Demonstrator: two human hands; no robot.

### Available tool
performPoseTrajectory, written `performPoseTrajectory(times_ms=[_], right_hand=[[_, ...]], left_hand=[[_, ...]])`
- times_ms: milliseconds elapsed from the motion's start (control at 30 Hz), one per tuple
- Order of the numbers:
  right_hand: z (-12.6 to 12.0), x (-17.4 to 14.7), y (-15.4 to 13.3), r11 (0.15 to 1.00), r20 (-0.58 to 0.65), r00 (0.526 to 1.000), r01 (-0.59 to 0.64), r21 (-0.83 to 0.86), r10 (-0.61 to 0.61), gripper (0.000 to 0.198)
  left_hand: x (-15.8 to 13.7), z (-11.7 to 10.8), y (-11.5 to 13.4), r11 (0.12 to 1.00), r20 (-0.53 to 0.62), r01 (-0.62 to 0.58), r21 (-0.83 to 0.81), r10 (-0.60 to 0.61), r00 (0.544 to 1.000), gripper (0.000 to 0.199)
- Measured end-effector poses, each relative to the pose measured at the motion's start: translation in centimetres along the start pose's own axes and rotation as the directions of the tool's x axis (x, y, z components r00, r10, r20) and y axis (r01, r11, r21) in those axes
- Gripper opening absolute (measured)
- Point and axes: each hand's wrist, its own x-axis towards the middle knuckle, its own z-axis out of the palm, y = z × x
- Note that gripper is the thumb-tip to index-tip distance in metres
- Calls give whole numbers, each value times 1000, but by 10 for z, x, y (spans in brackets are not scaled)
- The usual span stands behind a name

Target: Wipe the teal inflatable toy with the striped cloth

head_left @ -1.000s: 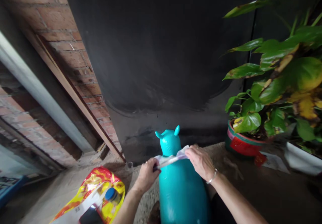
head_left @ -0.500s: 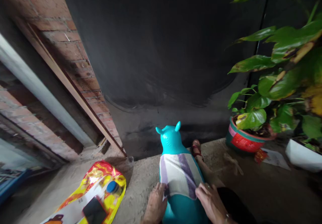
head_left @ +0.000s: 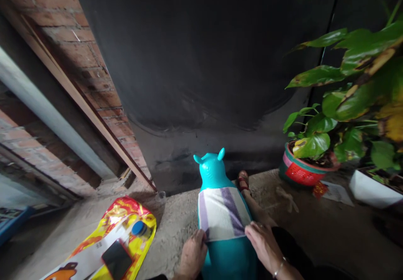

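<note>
In the head view, your left hand (head_left: 192, 252) is closed on the near left corner of a white, purple-striped, soft-looking cloth (head_left: 220, 213), though its fingertips are partly hidden. Your right hand (head_left: 263, 242), with a shiny silver-coloured bracelet (head_left: 278, 267) at the wrist, pinches the near right corner. The cloth lies nearly flat across the back of a smooth, glossy turquoise animal figure (head_left: 213, 173), its far edge just behind the rounded neck; 2 pointed ears stand on the head. The figure rests on a rough grey floor (head_left: 176, 213), near the foot of a smudged black panel (head_left: 204, 70). Left of it, a crinkled red-and-yellow plastic bag (head_left: 151, 234) carries a flat, red-edged dark phone (head_left: 117, 259) and, near its right edge, a blue-capped container (head_left: 138, 228). Red brickwork (head_left: 85, 55) borders the panel's left edge; to the right stands a round green-and-red pot (head_left: 304, 174) of broad, glossy leaves.
</note>
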Motion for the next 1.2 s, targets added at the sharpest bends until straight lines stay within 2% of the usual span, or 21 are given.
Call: performPoseTrajectory(times_ms=[133, 233, 300, 367, 433, 500, 567, 633, 700, 800, 933, 1033, 1133, 1200], right_hand=[[-17, 3, -7, 999, 125, 992, -37, 24, 33, 24], [-24, -4, -13, 997, 270, 961, -66, 38, 53, 21], [-27, -5, -16, 993, 324, 943, -100, 64, 74, 23], [-28, 2, -17, 990, 305, 949, -113, 89, 81, 19], [-26, 17, -18, 990, 213, 974, -103, 99, 80, 19], [-17, 38, -20, 989, 101, 990, -106, 101, 96, 28], [-1, 58, -24, 985, 59, 987, -151, 82, 147, 41], [20, 73, -29, 976, 107, 973, -211, 44, 206, 52], [40, 82, -33, 968, 156, 956, -252, 5, 248, 57], [58, 97, -31, 958, 177, 941, -286, -39, 288, 58], [64, 127, -23, 946, 213, 921, -318, -66, 325, 60], [63, 143, -23, 943, 207, 920, -326, -72, 333, 60], [61, 137, -31, 933, 210, 909, -351, -81, 360, 58], [63, 117, -41, 920, 187, 902, -375, -116, 390, 58]], left_hand=[[-8, -7, -1, 1000, 14, -13, 21, 12, 1000, 25], [-13, -8, -5, 999, 58, -31, 19, 30, 998, 29], [-13, -8, -7, 1000, 43, -16, 10, 15, 999, 31], [-9, -8, -7, 1000, -21, 22, -5, -23, 1000, 32], [-1, -8, -5, 998, -96, 60, -30, -63, 993, 33], [9, -3, 0, 995, -151, 80, -53, -87, 985, 34], [21, 8, 6, 993, -184, 86, -84, -100, 978, 39], [33, 25, 14, 987, -186, 98, -131, -121, 975, 53], [46, 42, 22, 970, -156, 169, -176, -197, 968, 66], [70, 53, 31, 943, -83, 286, -171, -303, 950, 72], [104, 39, 36, 947, -62, 284, -147, -296, 953, 72], [116, 26, 38, 947, -49, 285, -149, -295, 954, 72], [109, 23, 39, 946, -49, 272, -175, -284, 958, 70], [93, 29, 35, 949, -54, 250, -191, -264, 963, 69]])
